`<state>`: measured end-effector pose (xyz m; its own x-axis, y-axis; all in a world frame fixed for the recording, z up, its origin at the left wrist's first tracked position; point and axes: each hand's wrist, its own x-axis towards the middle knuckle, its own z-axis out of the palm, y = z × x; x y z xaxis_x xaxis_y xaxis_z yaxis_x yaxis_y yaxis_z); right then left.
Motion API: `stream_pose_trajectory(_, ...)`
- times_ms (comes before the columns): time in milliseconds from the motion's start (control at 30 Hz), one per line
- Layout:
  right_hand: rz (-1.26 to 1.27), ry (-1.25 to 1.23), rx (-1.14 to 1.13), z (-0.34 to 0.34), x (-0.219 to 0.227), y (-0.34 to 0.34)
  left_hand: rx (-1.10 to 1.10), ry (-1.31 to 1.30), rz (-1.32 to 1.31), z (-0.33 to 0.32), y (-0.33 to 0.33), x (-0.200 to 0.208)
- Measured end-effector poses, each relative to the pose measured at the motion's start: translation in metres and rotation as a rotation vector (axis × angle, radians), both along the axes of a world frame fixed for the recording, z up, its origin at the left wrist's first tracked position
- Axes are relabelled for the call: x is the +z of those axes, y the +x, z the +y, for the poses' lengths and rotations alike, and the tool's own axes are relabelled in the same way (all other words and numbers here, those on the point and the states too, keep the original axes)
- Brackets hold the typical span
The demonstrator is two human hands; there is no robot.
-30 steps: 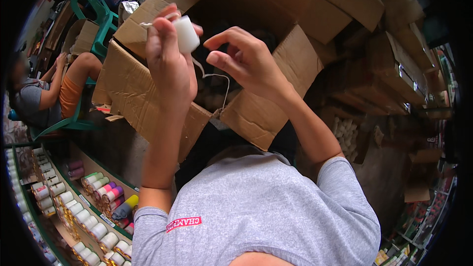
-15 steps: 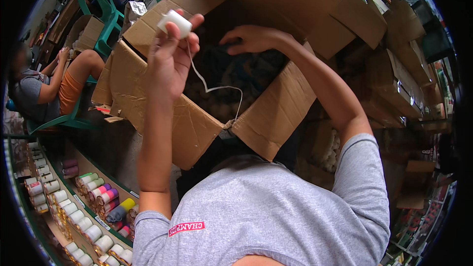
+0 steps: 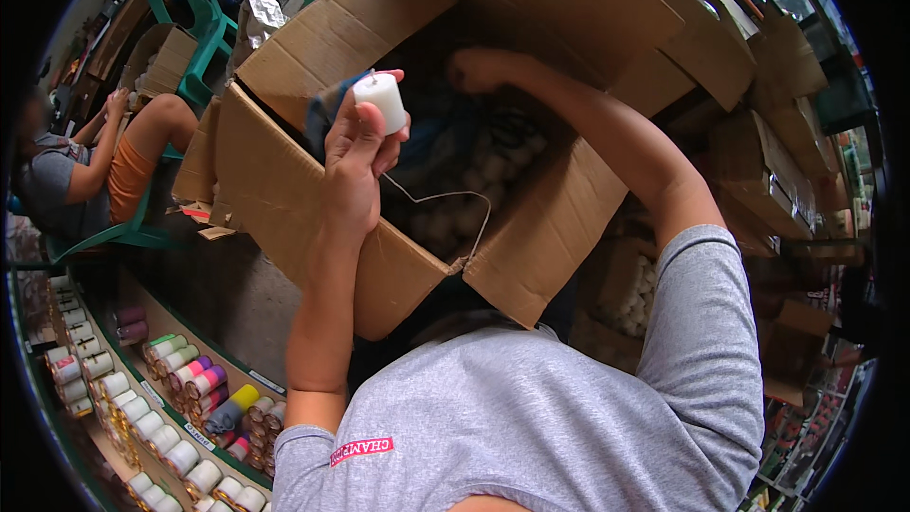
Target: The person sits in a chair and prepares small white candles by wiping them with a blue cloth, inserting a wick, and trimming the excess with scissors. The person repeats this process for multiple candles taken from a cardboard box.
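Note:
My left hand (image 3: 365,147) holds a white candle (image 3: 381,102) upright between thumb and fingers, a short wick at its top. A thin white string (image 3: 445,194) runs from below this hand to the near corner of an open cardboard box (image 3: 313,194). Blue cloth (image 3: 329,114) shows behind the hand at the box's left side. Inside the box lie several pale round-ended pieces (image 3: 479,185), dim in shadow. My right hand (image 3: 483,71) is over the box's far part, its fingers curled and in shadow; what they hold, if anything, is hidden.
At lower left, a shelf holds rows of white and coloured candles (image 3: 180,455). A seated person (image 3: 85,161) is at far left, near green chairs (image 3: 194,28). Stacked cardboard boxes (image 3: 758,171) stand to the right, above an open carton of white pieces (image 3: 640,294).
My left hand has moved right and down and turned the candle upright. The right hand has curled its fingers and moved slightly right. Blue cloth has shifted toward the box's left side.

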<state>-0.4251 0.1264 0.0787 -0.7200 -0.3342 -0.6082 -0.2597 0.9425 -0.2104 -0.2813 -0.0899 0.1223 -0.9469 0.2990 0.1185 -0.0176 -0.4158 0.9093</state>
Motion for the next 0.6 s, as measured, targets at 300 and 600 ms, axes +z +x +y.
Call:
stream_pose_trajectory(300,0.143,0.234,0.143,0.030,-0.080,0.031,-0.057,-0.233,0.151,0.006,0.006,-0.008)
stream_pose_trajectory(600,-0.094,-1.107,-0.403,0.062,0.080,0.125,-0.160,-0.211,0.077,-0.002,0.001,-0.001)
